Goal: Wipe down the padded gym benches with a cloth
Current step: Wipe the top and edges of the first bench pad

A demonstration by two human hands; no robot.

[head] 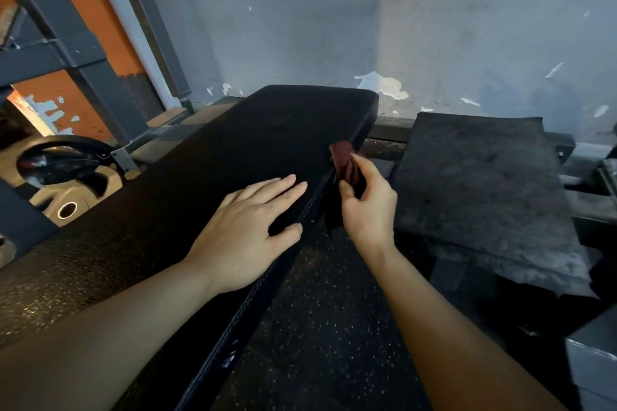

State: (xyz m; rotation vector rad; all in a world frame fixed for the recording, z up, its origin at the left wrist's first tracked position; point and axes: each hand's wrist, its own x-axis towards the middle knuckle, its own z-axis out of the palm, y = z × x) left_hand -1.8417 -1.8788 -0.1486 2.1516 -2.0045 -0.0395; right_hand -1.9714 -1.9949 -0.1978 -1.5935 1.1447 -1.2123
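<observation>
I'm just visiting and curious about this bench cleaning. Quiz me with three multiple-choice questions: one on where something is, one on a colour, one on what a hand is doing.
1. Where is the cloth?
A. at the bench's right side edge
B. on the floor
C. over the left forearm

2. What colour is the cloth?
A. white
B. dark red
C. bright green

3. How does the left hand lie?
A. clenched in a fist
B. flat on the bench top, fingers straight
C. raised in the air

Answers:
1 A, the right hand holds it against the stitched side edge.
2 B, it looks maroon against the black padding.
3 B, its palm rests on the pad.
</observation>
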